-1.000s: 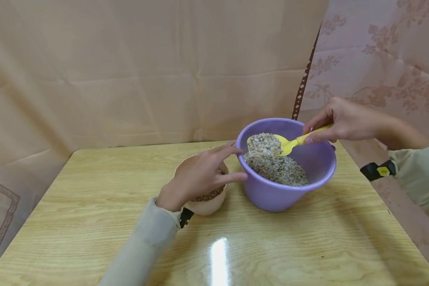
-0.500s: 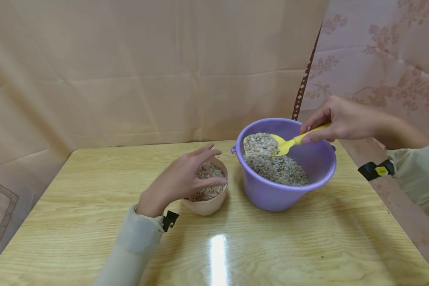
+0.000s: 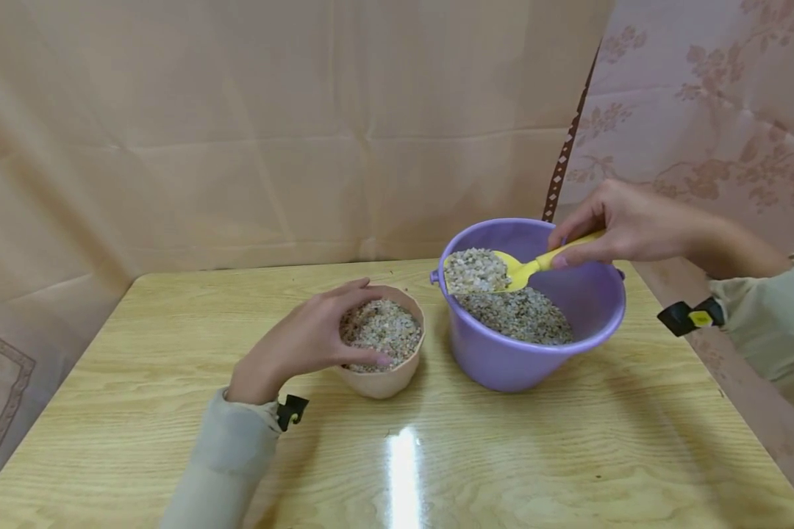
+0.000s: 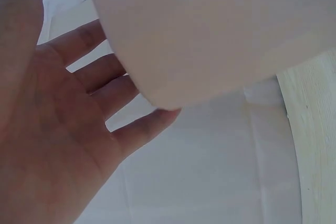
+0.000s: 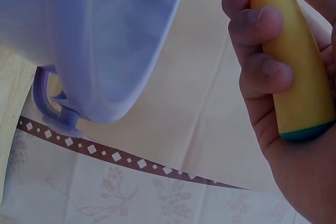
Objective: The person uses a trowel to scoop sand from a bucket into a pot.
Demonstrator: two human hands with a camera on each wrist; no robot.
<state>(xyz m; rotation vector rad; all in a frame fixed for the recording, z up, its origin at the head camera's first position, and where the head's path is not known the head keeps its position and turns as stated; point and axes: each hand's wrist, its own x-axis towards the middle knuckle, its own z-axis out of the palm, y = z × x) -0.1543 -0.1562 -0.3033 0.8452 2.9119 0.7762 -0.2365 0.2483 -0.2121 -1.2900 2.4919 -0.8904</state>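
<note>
My right hand [image 3: 625, 224] grips the yellow handle [image 5: 299, 61] of a small trowel [image 3: 519, 275], its fingers curled round it. Pale gravel [image 3: 478, 270] is heaped on the trowel's blade, which is held over the left rim of a purple bucket [image 3: 503, 367]. More gravel [image 3: 519, 316] lies inside the bucket. To the left stands a beige pot [image 3: 377, 386], filled with similar gravel [image 3: 387, 330]. My left hand [image 3: 311, 334] is at the pot's left side, thumb over the near rim. In the left wrist view, the spread fingers [image 4: 113, 95] lie along the pot's wall.
Both containers stand on a light wooden table [image 3: 139, 411] near its back edge. A beige curtain [image 3: 238, 147] hangs behind, and a floral cloth [image 3: 714, 132] is at the right. The bucket has a lug [image 3: 434, 277] on its left side.
My left hand has left the bucket's rim and moved left to the pot, uncovering its gravel. My right hand has shifted the loaded trowel slightly left.
</note>
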